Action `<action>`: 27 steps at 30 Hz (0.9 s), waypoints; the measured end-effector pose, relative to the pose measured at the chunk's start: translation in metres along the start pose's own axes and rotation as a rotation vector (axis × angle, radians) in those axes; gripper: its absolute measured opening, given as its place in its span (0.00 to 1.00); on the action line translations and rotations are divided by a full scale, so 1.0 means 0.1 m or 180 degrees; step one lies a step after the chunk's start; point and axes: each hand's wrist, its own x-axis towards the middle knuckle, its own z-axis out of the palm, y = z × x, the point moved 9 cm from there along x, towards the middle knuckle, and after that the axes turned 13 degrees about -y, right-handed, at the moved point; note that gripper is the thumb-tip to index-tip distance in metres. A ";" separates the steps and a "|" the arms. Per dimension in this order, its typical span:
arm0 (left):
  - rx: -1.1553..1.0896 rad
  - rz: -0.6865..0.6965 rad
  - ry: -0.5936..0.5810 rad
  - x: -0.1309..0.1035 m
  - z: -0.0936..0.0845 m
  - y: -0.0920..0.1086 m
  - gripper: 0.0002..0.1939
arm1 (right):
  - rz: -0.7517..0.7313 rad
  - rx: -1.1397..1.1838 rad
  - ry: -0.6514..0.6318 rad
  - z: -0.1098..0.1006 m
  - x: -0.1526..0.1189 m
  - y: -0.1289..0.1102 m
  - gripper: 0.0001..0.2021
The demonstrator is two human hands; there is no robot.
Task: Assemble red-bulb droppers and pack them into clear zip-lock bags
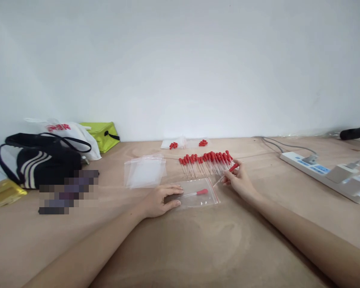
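A red-bulbed dropper [234, 167] is pinched between the closed fingers of the right hand [239, 181], its thin tip close to the mouth of the zip bag [209, 201]. It should preferably be held lightly and kept level. By the loosely spread left hand [162, 200], the bag, with one packed dropper [202, 192] inside, is touched at its far end. Behind lie the loose droppers [212, 156].

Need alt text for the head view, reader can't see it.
A person's right hand holds a red-topped dropper at the edge of a clear bag containing another dropper, the left hand at the bag's opposite end. More droppers and a stack of clear bags lie beyond on a wooden table, power strip at right.
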 end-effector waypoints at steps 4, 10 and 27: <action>0.0094 0.0013 0.0103 -0.02 -0.03 0.03 0.17 | 0.0112 0.0625 -0.0167 0.20 -0.06 0.12 0.20; 0.0148 0.0016 0.0126 -0.02 -0.04 0.05 0.19 | 0.0114 0.0112 -0.0658 0.37 -0.12 0.06 0.17; 0.0018 0.0032 0.0090 0.02 0.00 0.00 0.17 | -0.0557 -0.2528 -0.0612 0.35 0.18 -0.28 0.07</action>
